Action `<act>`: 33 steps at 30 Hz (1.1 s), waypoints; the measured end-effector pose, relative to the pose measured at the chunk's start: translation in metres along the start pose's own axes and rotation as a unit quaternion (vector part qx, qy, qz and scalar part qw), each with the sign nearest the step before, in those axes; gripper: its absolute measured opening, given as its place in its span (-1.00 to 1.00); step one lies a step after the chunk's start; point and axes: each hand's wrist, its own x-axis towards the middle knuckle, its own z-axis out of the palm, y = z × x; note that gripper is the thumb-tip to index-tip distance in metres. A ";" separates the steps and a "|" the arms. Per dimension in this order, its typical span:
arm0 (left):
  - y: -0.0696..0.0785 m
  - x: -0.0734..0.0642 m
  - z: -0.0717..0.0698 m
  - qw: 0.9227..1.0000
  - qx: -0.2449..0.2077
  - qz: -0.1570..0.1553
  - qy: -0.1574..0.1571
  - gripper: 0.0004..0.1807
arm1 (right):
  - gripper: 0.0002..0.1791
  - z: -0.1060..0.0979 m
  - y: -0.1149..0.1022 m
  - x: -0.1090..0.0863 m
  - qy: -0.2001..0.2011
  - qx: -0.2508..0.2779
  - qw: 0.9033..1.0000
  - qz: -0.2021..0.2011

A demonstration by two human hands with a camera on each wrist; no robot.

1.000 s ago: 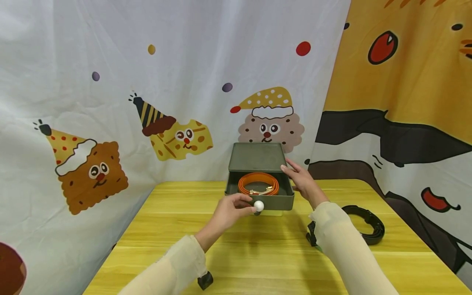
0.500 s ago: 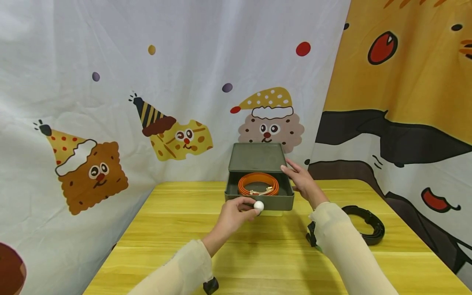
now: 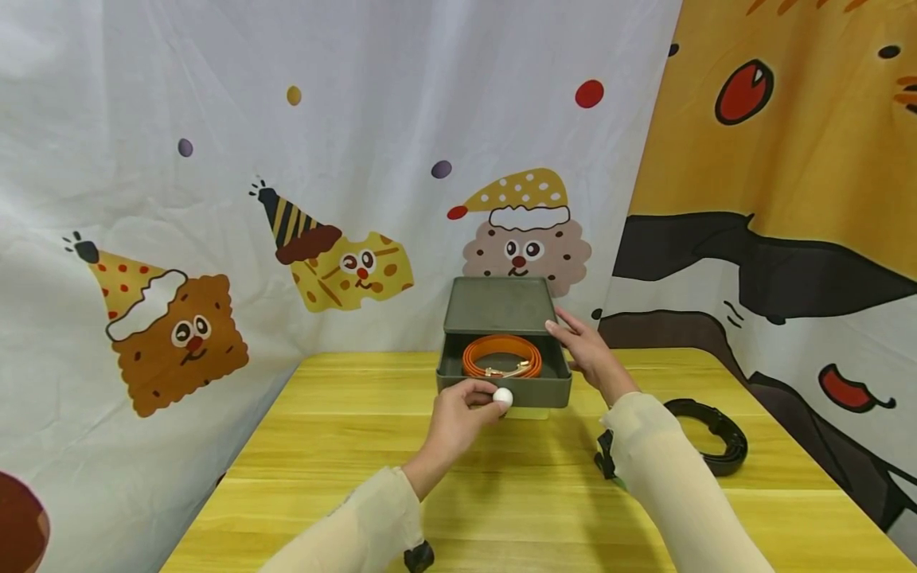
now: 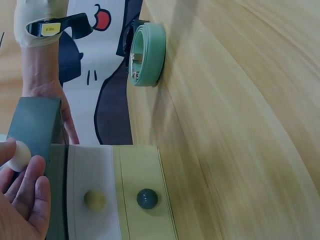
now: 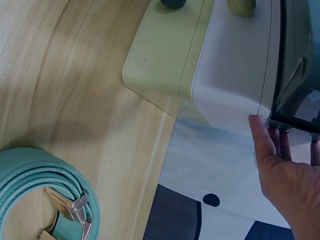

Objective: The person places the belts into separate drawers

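A small chest of drawers (image 3: 500,305) with a dark green top stands at the back of the table. Its top drawer (image 3: 544,392) is pulled out, and a coiled orange belt (image 3: 501,344) with a gold buckle lies inside. Thumb and fingers of my left hand (image 3: 458,418) pinch the drawer's round white knob (image 3: 503,395). My right hand (image 3: 587,350) rests against the chest's right side with its fingers extended; the right wrist view shows one fingertip touching the white section (image 5: 232,60). Some of those fingers are hidden behind the chest's edge.
At the right of the table lies a coiled black belt (image 3: 734,446). A coiled green belt (image 4: 156,55) lies near it, mostly hidden by my right sleeve in the head view. Lower white and yellow drawers (image 4: 145,172) carry round knobs. A printed curtain (image 3: 372,119) hangs behind.
My left hand has shifted slightly right and its fingers have come further round the knob. The drawer, the belt in it and my right hand look unmoved.
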 end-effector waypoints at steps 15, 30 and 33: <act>0.000 0.017 0.000 1.000 0.020 -0.007 0.001 -0.76 | -0.17 -0.001 -0.001 -0.001 -0.005 -0.008 1.000 -0.002; -0.004 0.039 0.004 0.999 0.036 -0.009 0.024 -0.78 | -0.18 -0.001 -0.002 -0.001 -0.010 0.019 1.000 -0.001; -0.005 0.043 0.005 0.999 0.032 -0.008 0.026 -0.78 | -0.18 -0.001 -0.003 -0.001 -0.013 0.020 1.000 -0.002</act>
